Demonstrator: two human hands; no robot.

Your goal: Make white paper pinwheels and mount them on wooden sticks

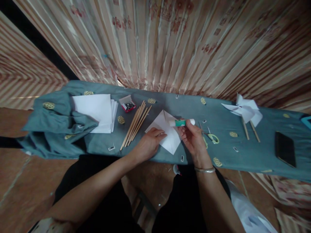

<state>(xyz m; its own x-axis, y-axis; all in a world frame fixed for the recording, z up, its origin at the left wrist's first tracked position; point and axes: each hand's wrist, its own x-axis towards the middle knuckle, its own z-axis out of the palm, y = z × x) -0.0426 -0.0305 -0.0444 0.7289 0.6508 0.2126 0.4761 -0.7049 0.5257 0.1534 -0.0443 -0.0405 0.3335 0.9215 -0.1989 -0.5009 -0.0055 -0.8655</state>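
Note:
A square of white paper [173, 142] with slits or creases lies on the cloth, turned like a diamond. My left hand [149, 144] rests on its lower left side, fingers bent and close together, holding it against the table. Above the paper's right side, my right hand [194, 140] is closed round a white and green glue stick [180, 123], held sideways with its left end over the paper. Just right of that hand lie scissors [213, 138] with pale green handles, partly hidden by it.
Left of the paper are several wooden sticks [136, 124], a small open red box [128, 106] of small dark pieces, and a white paper stack [93, 111]. Two paper pinwheels [248, 111] on sticks and a dark phone [284, 149] lie right. A pleated curtain [155, 48] hangs behind.

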